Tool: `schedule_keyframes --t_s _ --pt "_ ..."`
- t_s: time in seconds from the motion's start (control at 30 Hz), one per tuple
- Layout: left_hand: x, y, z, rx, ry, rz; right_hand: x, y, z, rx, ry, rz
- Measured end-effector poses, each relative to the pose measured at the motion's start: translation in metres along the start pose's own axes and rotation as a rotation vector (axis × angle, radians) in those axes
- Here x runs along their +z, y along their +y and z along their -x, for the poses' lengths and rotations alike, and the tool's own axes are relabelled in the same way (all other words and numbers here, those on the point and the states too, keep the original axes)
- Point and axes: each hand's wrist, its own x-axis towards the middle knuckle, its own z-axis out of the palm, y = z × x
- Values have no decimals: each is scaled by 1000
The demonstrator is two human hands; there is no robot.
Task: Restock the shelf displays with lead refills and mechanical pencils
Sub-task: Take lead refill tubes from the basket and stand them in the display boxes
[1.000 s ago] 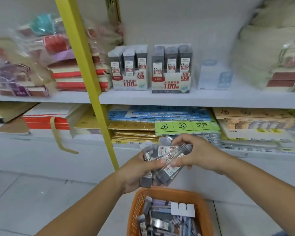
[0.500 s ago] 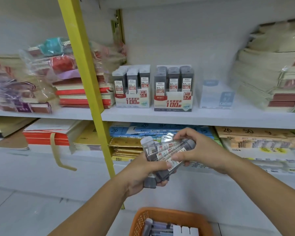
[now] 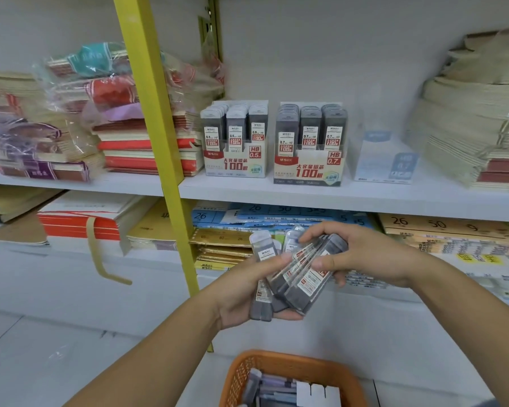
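Two hands, lower center: left hand, right hand. Three display boxes mid-frame on one shelf: 0.5 box, 0.7 box, pale blue box. Three front case columns in each of the first two. One orange basket, bottom edge. One yellow post. Handheld refill cases: several, exact count unclear.

We hold grey lead refill cases, fanned and tilted; above stand the stocked 0.5 display box and 0.7 display box.
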Motion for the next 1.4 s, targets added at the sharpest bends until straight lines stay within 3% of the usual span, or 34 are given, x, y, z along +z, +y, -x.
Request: schedule_keyframes --t_s 0.1,0.23,0.53,0.77,1.13,1.23,1.4 --pt "-1 0 -3 27 63 -102 0 1 -3 12 31 43" --pt "-2 5 -1 82 77 -133 8 5 -10 -8 174 -113" --pt "-3 6 -2 144 -27 78 30 -3 -20 -180 335 -220" --pt "-10 12 -1 227 166 45 33 -11 -27 -233 473 -337" --pt "-17 22 5 293 246 51 35 -21 -33 -235 507 -444" --pt "-23 28 8 352 315 79 19 -40 -30 -276 606 -342" --pt "-30 41 7 446 355 116 -18 -93 -26 -544 776 -86"
